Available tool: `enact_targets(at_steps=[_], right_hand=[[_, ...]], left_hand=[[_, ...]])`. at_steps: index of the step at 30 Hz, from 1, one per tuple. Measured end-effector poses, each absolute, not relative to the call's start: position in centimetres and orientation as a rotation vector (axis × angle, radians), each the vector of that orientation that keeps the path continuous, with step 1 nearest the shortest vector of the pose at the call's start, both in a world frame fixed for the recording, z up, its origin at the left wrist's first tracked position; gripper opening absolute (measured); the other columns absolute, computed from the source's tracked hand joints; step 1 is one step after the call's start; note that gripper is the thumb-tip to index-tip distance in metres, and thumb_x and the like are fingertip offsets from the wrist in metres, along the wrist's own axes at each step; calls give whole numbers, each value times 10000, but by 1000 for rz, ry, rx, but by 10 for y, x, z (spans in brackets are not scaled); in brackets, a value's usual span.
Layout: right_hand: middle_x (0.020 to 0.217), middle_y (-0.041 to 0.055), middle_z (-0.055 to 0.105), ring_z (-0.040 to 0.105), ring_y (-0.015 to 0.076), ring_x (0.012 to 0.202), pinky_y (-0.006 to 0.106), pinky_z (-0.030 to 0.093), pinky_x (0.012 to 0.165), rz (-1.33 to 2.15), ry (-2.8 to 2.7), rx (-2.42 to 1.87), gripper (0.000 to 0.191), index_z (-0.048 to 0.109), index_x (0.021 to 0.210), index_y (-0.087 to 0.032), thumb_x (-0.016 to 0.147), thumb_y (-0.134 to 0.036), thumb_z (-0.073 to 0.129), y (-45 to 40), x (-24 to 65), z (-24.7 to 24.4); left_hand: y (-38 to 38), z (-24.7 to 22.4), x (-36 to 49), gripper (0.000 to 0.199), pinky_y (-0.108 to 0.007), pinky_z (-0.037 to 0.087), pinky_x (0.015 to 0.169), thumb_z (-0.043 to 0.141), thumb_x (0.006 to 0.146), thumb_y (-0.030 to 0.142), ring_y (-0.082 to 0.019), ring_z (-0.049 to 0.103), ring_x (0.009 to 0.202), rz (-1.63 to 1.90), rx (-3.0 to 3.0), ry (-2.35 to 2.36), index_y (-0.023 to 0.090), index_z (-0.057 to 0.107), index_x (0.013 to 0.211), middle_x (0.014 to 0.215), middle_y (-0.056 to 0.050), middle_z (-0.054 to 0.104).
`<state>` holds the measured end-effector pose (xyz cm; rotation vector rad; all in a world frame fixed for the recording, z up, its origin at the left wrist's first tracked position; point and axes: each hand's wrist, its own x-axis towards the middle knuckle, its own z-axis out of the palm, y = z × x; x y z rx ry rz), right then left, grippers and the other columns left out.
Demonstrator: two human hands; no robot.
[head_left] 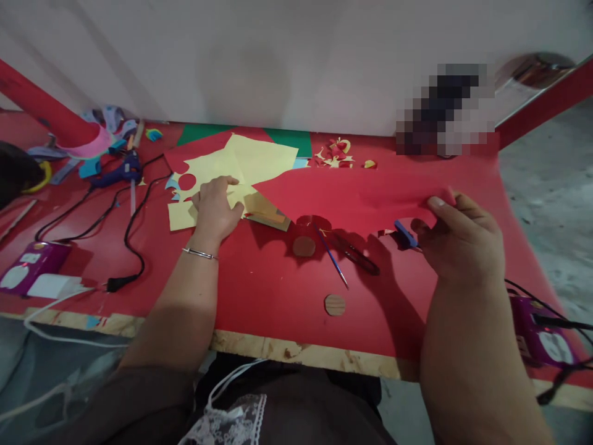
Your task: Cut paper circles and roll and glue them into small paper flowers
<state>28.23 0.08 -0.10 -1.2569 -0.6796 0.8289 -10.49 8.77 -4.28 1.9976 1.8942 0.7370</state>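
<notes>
My right hand (463,241) pinches the right end of a long red paper sheet (343,194), whose near edge has rounded cut-outs. On the left, my left hand (217,207) rests over pale yellow paper (264,157), thumb and index finger apart. A piece of brown card (266,210) lies beside its thumb. In front of the red sheet are a small wooden disc (335,305), a second disc (304,246), a thin blue brush (331,256) and a dark slim tool (359,254). A blue object (405,235) lies close to my right hand, partly hidden.
A blue glue gun (123,172) with black cables lies at left, near a purple power box (34,266) and white plug (55,286). Another purple box (540,330) sits at right. Paper scraps (336,153) lie at the back. Red posts flank the table.
</notes>
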Motion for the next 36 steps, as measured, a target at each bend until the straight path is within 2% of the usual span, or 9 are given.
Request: enact_targets(at_steps=[3, 7, 9, 11, 13, 20, 25, 28, 36], right_hand=[[803, 34, 636, 562, 153, 658, 279, 391, 465, 840, -635, -1263, 215, 728, 732, -250, 563, -190, 847, -1, 281, 0], [827, 29, 640, 576, 158, 683, 289, 442, 481, 868, -650, -1223, 216, 721, 746, -245, 575, -212, 850, 2, 276, 0], [872, 42, 670, 607, 170, 714, 301, 469, 500, 880, -675, -1215, 213, 728, 780, -244, 601, -227, 843, 4, 273, -1], [896, 51, 692, 636, 179, 742, 309, 488, 526, 903, -703, -1208, 208, 740, 818, -243, 632, -234, 834, 6, 270, -2], [870, 43, 697, 643, 174, 734, 312, 503, 554, 938, -716, -1194, 205, 745, 829, -238, 647, -228, 838, 8, 267, -5], [736, -20, 665, 499, 105, 520, 275, 404, 487, 900, -901, -1181, 205, 711, 850, -232, 801, -380, 844, 9, 253, -31], [976, 57, 783, 686, 203, 790, 348, 540, 693, 756, -1592, -1378, 369, 742, 1189, -234, 888, -430, 827, -3, 220, -46], [1139, 125, 788, 680, 307, 1031, 468, 563, 897, 488, -2072, -1303, 401, 716, 1253, -218, 901, -371, 832, -8, 197, -51], [1062, 137, 763, 619, 318, 964, 474, 534, 895, 349, -2365, -1196, 283, 687, 1242, -182, 971, -251, 726, -10, 181, -62]], left_hand=[[84, -35, -92, 384, -537, 477, 1099, 713, 929, 403, -349, 621, 1268, 1063, 1742, 1655, 267, 577, 1261, 1415, -123, 651], [71, -29, -70, 546, -425, 606, 859, 542, 970, 757, -298, 746, 1063, 1054, 1174, 1161, 263, 649, 1175, 1135, -109, 754], [59, -30, -59, 689, -434, 620, 905, 507, 921, 875, -316, 743, 1154, 964, 1047, 925, 260, 690, 1171, 1077, -106, 775], [44, -34, -47, 758, -466, 636, 903, 684, 757, 931, -351, 747, 1170, 878, 1014, 736, 255, 737, 1095, 1016, -110, 789], [33, -38, -34, 692, -511, 650, 911, 852, 641, 859, -382, 768, 1129, 717, 1015, 618, 249, 768, 958, 956, -108, 799], [41, -42, -13, 553, -430, 672, 858, 762, 878, 719, -283, 810, 874, 758, 754, 713, 169, 721, 843, 819, -83, 750], [54, -45, -17, 459, -460, 653, 968, 692, 966, 649, -271, 793, 973, 1088, 779, 819, 197, 680, 883, 835, -55, 720], [52, -44, -15, 445, -487, 632, 1009, 688, 959, 640, -287, 776, 1054, 1161, 826, 859, 204, 664, 875, 871, -68, 724], [43, -33, -13, 434, -501, 652, 961, 703, 941, 644, -302, 771, 1053, 1198, 854, 827, 220, 666, 854, 835, -60, 704]])
